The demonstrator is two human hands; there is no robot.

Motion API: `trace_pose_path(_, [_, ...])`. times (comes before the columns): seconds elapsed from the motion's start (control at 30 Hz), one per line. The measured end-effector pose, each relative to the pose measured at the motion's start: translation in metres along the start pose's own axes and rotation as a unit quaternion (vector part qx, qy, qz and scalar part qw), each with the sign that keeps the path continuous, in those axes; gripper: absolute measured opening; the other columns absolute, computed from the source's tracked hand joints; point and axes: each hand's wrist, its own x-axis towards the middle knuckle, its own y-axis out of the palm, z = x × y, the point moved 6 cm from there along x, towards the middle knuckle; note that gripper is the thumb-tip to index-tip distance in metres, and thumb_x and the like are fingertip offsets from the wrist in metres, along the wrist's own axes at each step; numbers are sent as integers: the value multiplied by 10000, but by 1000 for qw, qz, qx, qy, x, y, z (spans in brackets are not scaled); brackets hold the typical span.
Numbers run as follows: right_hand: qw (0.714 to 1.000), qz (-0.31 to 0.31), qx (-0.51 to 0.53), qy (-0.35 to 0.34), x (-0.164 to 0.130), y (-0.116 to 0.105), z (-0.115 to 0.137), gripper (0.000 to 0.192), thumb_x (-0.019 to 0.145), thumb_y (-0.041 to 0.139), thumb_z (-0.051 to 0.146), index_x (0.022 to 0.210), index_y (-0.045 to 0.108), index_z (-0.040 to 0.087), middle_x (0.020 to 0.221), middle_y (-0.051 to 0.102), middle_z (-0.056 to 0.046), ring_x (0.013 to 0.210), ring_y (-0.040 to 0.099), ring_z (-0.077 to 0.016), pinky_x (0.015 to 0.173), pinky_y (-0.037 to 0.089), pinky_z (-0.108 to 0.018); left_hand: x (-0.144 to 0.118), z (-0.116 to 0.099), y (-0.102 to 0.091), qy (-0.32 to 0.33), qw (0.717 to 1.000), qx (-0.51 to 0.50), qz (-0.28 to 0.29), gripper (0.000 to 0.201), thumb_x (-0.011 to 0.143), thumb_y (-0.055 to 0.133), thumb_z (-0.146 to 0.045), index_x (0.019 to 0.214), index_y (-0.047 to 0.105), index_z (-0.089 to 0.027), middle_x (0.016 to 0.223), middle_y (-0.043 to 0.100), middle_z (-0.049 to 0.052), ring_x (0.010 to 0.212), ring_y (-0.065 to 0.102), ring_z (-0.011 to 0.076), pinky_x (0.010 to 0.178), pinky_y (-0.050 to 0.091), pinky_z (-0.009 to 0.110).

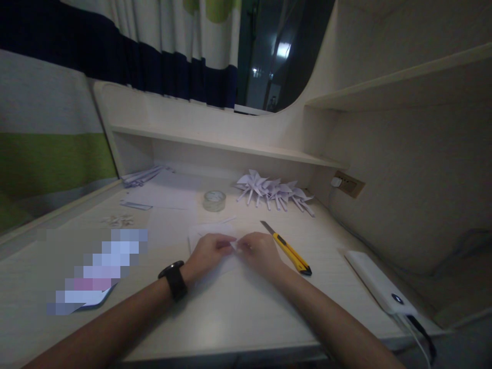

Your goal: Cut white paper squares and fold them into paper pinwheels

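The left hand [209, 251] pinched a small piece of white paper [233, 246] between thumb and fingers. The right hand [261, 253] met it from the other side, fingers curled and seemingly pinching too, though its fingertips were partly hidden. The paper was thus between the two hands, just above the desk [230, 328]. The step looked like folding or shaping that piece; the next move probably called for a light, steady pinch while the crease was pressed flat.

Counted from the left: one phone [96, 277], blurred out, lay left of the left hand. Past it were several white scraps [120, 220], too small to count, one narrow strip [136, 205] and one bundle of thin paper sticks [142, 177], its number unclear. Large paper sheets [165, 189], overlapping and uncountable, spread beyond the left hand. One black watch [175, 279] circled that wrist. One tape roll [214, 201] sat ahead of the left hand. Beyond the right hand stood a cluster of paper pinwheels [251, 182], at least three, crowded together. One yellow cutter [290, 251] lay just right of the right hand, and one white power bank [378, 282] farther right.
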Motion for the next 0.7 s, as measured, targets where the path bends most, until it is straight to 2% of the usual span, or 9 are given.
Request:
trace_pose_path(0.4, [997,25,-63,-28,-4,9,6,140,693,601,125,751,705,199,735,710,-51,699,634,-184,656,419,-253,-5,-14,0,57,995,88,-3,230,761,580,-190,929,737,-208,922,732,68,864,646,232,809,449,338])
trace_pose_path(0.57, [999,19,-44,-23,-4,10,7,165,710,585,112,780,709,195,762,719,-53,718,643,-181,680,430,-249,-7,-22,-1,82,993,88,9,218,791,560,-181,902,738,-242,900,729,42,857,638,213,790,444,311])
trace_pose_path(0.7, [1000,4,-18,-15,-4,8,6,151,725,591,122,778,710,199,769,723,-47,729,650,-180,695,438,-248,-6,-20,-2,85,993,76,4,203,793,572,-186,894,741,-234,906,733,41,863,644,210,799,449,310])
